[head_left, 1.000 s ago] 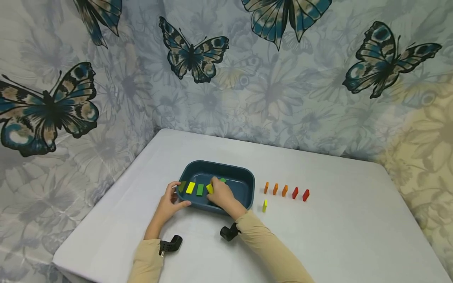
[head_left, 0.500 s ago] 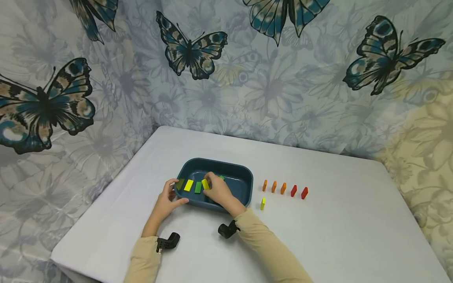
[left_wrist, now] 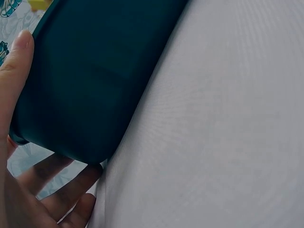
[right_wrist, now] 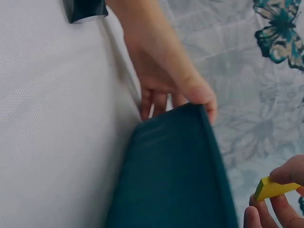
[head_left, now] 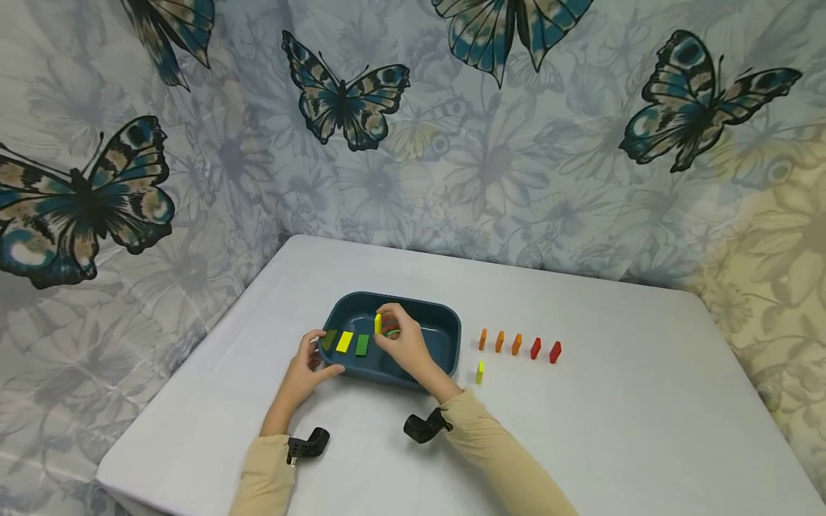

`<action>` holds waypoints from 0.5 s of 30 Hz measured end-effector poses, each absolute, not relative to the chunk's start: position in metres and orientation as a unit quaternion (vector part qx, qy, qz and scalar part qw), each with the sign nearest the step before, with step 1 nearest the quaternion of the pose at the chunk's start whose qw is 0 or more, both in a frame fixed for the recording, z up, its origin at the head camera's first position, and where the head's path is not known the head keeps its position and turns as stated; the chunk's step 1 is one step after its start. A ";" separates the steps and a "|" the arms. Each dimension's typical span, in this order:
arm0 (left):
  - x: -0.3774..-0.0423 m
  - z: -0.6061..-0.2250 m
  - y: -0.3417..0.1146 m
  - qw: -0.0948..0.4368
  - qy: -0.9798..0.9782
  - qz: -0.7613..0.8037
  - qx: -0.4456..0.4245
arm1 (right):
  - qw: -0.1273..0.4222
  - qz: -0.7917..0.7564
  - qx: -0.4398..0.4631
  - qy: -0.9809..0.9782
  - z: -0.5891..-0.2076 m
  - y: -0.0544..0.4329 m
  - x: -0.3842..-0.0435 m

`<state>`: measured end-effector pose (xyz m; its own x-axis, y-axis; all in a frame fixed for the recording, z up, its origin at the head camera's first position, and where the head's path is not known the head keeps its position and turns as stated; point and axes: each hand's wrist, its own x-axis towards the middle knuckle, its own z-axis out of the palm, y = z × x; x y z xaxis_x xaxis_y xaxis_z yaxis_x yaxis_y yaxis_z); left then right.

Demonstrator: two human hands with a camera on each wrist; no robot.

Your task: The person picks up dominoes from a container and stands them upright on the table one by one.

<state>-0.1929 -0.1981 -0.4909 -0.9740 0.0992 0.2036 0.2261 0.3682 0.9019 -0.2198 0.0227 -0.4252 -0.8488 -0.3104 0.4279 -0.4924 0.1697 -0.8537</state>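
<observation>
A dark teal tray (head_left: pixel 442 344) stands on the white table. My left hand (head_left: pixel 302 376) grips its left end, thumb on the near rim and fingers around the end wall. Between thumb and fingertips, my right hand (head_left: pixel 409 349) pinches a yellow domino-like block (head_left: pixel 378 324), held upright over the tray; the right wrist view shows this block (right_wrist: pixel 273 189) too. Inside the tray, toward the left, are an olive-looking block (head_left: pixel 329 340), a yellow block (head_left: pixel 345 342) and a green block (head_left: pixel 363 345). Something green (head_left: pixel 392 333) is partly hidden behind the right hand.
Right of the tray, three orange blocks (head_left: pixel 500 341) and two red blocks (head_left: pixel 545 350) stand in a row. One yellow block (head_left: pixel 480 372) stands nearer, in front of the row. A butterfly-patterned cloth (head_left: pixel 387 193) hangs behind the table (head_left: pixel 613 401).
My right hand has raised the pinched yellow block slightly and turned it from tilted to upright. The left hand keeps its grip on the tray. The other blocks have not moved.
</observation>
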 end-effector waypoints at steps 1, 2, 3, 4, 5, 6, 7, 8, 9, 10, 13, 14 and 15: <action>-0.193 -0.492 -0.198 0.060 -0.825 -0.553 -0.100 | 0.077 0.592 0.268 -0.756 -0.418 0.025 -0.215; -0.193 -0.491 -0.198 0.061 -0.825 -0.553 -0.100 | 0.073 0.598 0.270 -0.751 -0.411 0.028 -0.211; -0.192 -0.491 -0.199 0.062 -0.826 -0.551 -0.100 | 0.072 0.600 0.272 -0.749 -0.405 0.031 -0.207; -0.191 -0.490 -0.199 0.063 -0.828 -0.549 -0.099 | 0.073 0.600 0.275 -0.748 -0.399 0.033 -0.203; -0.191 -0.490 -0.200 0.065 -0.830 -0.546 -0.098 | 0.074 0.600 0.279 -0.746 -0.397 0.035 -0.202; -0.191 -0.490 -0.201 0.067 -0.831 -0.543 -0.097 | 0.073 0.603 0.282 -0.743 -0.396 0.038 -0.201; -0.193 -0.494 -0.203 0.072 -0.832 -0.541 -0.097 | 0.074 0.604 0.284 -0.741 -0.396 0.040 -0.201; -0.193 -0.494 -0.203 0.073 -0.833 -0.540 -0.097 | 0.077 0.603 0.286 -0.741 -0.396 0.042 -0.201; -0.193 -0.495 -0.203 0.074 -0.833 -0.539 -0.099 | 0.081 0.601 0.287 -0.742 -0.396 0.045 -0.201; -0.193 -0.495 -0.202 0.075 -0.833 -0.539 -0.102 | 0.084 0.597 0.287 -0.744 -0.397 0.047 -0.201; -0.193 -0.495 -0.200 0.069 -0.831 -0.542 -0.106 | 0.089 0.592 0.283 -0.749 -0.398 0.054 -0.200; -0.193 -0.495 -0.199 0.067 -0.831 -0.542 -0.106 | 0.089 0.590 0.282 -0.751 -0.398 0.055 -0.199; -0.193 -0.495 -0.199 0.067 -0.832 -0.541 -0.105 | 0.086 0.589 0.283 -0.752 -0.398 0.057 -0.199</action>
<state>-0.1930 -0.1987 -0.4954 -0.9688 0.1030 0.2253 0.2477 0.3931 0.8855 -0.1988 0.0571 -0.3979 -0.8255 -0.3235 0.4625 -0.5266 0.1462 -0.8375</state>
